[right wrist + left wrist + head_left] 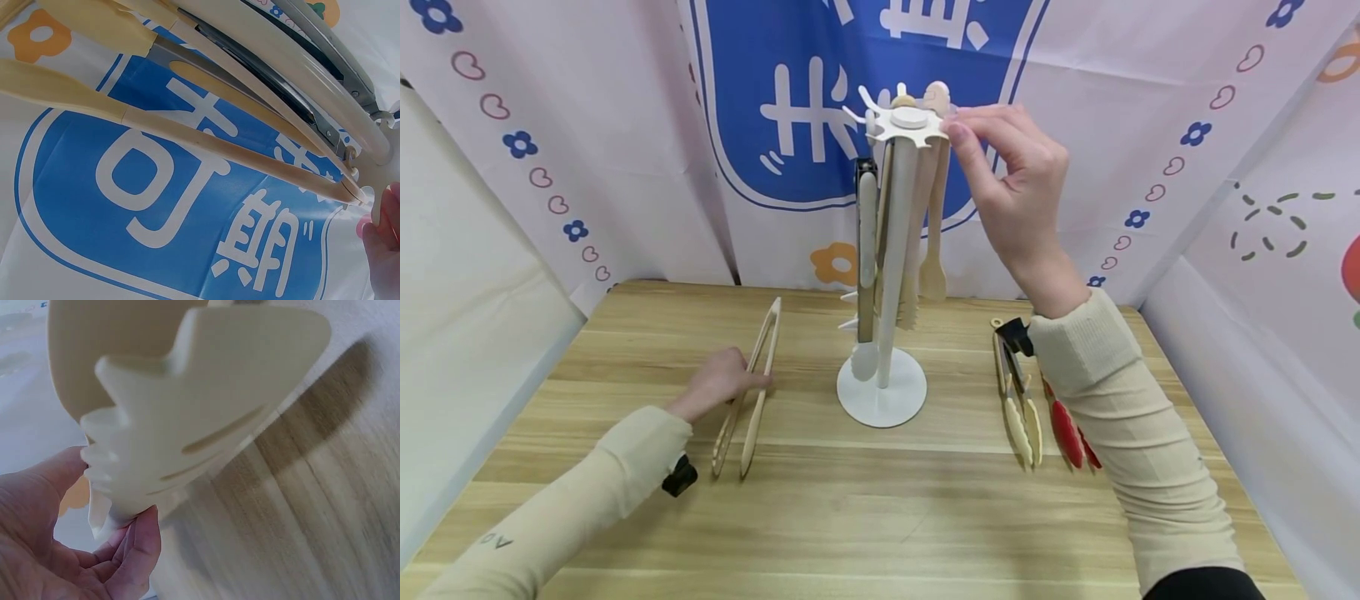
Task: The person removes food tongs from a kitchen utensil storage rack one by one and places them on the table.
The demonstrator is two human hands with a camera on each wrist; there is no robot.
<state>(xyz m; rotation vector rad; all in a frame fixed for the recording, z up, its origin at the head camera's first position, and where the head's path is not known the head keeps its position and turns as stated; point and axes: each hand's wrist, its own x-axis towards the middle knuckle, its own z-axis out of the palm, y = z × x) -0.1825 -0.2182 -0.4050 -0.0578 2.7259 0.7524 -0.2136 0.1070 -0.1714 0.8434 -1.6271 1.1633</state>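
Left hand: on my head feed, the left hand (718, 385) has its thumb and fingers closed around the beige tongs (756, 429); the left wrist feed shows me the pinch close up, beside a toothed, slotted end.
Beige tongs: left of the stand, at the tabletop (865, 517), arms spread, joined end pointing away from me; I cannot tell whether both tips touch the wood.
Right hand: I see the right hand (1018, 171) pinching the right edge of the hooked top (910, 119) between thumb and fingertips.
White stand: the white stand (897, 250) is upright near the table's middle, on its round base.
Hanging tools: a wood-handled tool (933, 277) on the right, dark-and-grey tongs (867, 233) on the left, others crowded between; the pole blocks part of my view of them.
Table's right side: cream-tipped tongs (1017, 427) lie beside red-tipped tongs (1066, 429).
In the way: the right sleeve (1120, 417) crosses above these and covers part of the red pair for me.
Backdrop: a white cloth (647, 125) with a blue emblem (737, 50) hangs behind the stand.
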